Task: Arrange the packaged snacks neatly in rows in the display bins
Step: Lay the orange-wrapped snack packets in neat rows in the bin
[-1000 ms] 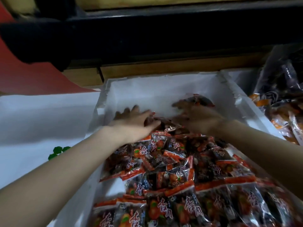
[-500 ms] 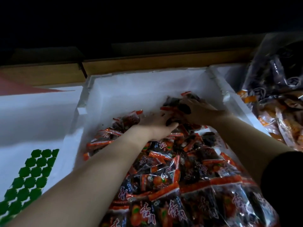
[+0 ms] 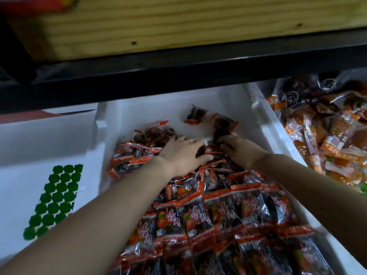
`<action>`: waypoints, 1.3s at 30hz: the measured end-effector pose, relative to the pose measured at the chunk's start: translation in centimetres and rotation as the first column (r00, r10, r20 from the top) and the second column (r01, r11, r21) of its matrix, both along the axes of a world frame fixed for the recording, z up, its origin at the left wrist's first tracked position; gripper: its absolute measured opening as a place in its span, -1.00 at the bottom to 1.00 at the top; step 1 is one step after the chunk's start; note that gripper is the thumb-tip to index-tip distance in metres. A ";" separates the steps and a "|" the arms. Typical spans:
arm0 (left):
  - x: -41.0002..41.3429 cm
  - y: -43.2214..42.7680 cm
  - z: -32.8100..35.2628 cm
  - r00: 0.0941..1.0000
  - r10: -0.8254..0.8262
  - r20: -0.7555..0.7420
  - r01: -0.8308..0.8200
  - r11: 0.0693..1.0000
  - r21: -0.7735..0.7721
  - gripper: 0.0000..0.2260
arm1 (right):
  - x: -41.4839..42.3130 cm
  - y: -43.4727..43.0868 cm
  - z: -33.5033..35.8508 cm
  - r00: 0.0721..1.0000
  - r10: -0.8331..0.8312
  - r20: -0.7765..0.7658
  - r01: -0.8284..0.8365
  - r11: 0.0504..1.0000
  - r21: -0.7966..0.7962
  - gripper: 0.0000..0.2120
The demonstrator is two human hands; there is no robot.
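L hand laid on snack packets in foam bin; grip state can't be told. R hand grip clamped on dark packet.
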State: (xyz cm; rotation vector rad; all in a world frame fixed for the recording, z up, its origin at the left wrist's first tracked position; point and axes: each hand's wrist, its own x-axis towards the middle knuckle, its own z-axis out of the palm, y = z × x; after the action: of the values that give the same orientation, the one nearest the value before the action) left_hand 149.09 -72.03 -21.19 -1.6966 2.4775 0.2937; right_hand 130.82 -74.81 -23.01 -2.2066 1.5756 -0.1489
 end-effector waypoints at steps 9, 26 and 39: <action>0.0 1.0 0.4 0.975 0.086 -0.207 -0.099 0.993 -0.057 -0.78 | -1.2 -0.1 0.4 0.989 -0.084 0.119 0.108 0.970 -0.218 -0.54; -3.1 -1.0 -0.9 0.984 0.098 -0.146 -0.106 0.993 -0.051 -0.66 | -0.2 -4.9 0.0 0.985 -0.099 -0.143 0.085 0.992 -0.096 -0.50; -4.4 -1.1 -0.5 0.969 0.037 -0.242 -0.064 0.992 -0.105 -0.66 | -1.8 -0.6 1.3 0.986 -0.149 0.076 0.164 0.950 -0.267 -0.70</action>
State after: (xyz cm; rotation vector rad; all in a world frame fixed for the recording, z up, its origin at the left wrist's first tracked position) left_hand 144.69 -73.12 -21.73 -1.8730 2.6689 0.3947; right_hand 128.99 -75.44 -21.74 -2.2519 1.7904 -0.4975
